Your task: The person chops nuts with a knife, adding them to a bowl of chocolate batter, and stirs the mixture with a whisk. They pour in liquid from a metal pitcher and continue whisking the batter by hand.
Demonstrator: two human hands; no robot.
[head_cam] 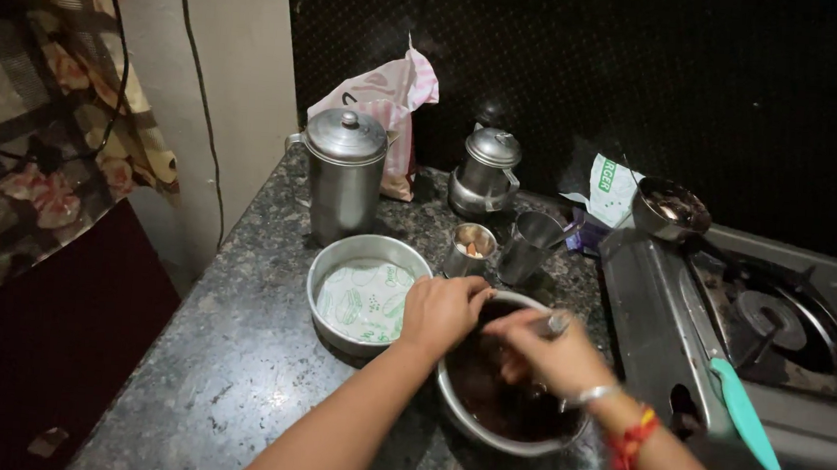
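Both hands work over the round steel bowl of dark batter [509, 408] on the speckled granite counter [232, 369] — left hand [443, 310] gripping its near rim, right hand [552, 357] clenched on a thin metal utensil [552, 323] dipped inside. Mixing looks underway; continuing calls for a steady bowl. Just beside it sits a paper-lined round steel tin [365, 295]; smaller steel cups [501, 249] stand behind.

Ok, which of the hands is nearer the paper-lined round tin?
Left. The left hand sits at the steel bowl's rim, right beside the lined tin; the right hand is farther, over the bowl.
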